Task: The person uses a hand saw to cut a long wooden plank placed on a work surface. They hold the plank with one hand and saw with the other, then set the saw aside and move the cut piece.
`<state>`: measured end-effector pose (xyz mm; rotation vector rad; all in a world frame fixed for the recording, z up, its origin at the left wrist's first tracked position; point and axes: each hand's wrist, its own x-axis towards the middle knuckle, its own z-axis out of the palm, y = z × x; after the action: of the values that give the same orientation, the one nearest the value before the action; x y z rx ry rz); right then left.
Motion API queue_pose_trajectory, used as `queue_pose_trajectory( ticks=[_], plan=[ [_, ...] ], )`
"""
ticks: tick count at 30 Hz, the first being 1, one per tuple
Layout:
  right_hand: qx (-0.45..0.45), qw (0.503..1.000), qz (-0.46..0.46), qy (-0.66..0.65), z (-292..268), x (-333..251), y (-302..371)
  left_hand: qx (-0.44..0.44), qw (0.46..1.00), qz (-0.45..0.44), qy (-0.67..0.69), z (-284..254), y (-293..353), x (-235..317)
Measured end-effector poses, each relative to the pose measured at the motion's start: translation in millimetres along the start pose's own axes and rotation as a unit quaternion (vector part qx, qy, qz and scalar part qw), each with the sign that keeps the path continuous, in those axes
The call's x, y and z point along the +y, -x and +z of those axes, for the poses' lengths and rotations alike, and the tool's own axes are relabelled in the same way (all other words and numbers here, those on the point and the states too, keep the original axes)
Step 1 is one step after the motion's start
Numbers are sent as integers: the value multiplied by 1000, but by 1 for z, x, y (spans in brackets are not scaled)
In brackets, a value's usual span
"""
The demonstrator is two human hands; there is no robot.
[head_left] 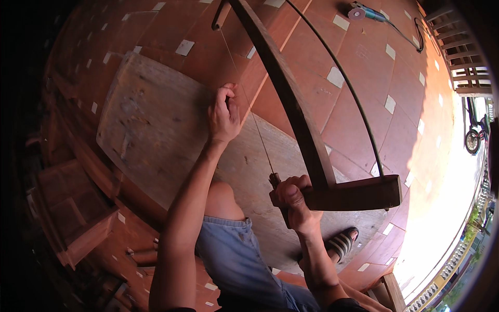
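My right hand [300, 203] grips the end of a wooden frame saw [283, 78], around its handle and the end crosspiece. The saw's thin blade [262, 140] runs from that handle up to the far arm, crossing in front of a long reddish wooden plank [258, 78]. My left hand [224, 117] is closed, its fingers curled at the near end of the plank beside the blade. Whether something small sits in those fingers cannot be made out. Beneath both hands lies a worn wooden board [161, 114], with my bare knee [224, 200] over it.
An angle grinder [366, 12] with a cord lies on the tiled floor [358, 62] at the far right. Wooden furniture parts [73, 203] stand at the left. My sandalled foot [341, 243] is below the saw. A motorbike [474, 136] stands outside on the right.
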<state>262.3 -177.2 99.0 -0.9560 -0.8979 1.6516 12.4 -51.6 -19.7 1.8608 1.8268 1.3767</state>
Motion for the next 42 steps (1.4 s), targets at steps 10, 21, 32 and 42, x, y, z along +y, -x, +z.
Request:
queue_pose_trajectory(
  ticks=[10, 21, 32, 42],
  plan=[
    [-9, 1000, 28, -9, 2, 1, 4, -4, 1000, -9, -3, 1, -1, 2],
    [-19, 1000, 12, 15, 1, 0, 10, -8, 999, -35, -21, 1, -1, 4],
    [-7, 999, 47, 5, 3, 0, 4, -8, 999, -20, -30, 2, -2, 4],
    [-1, 998, 61, 2, 4, 3, -4, -1, 999, -5, -42, 3, -3, 3]
  ],
)
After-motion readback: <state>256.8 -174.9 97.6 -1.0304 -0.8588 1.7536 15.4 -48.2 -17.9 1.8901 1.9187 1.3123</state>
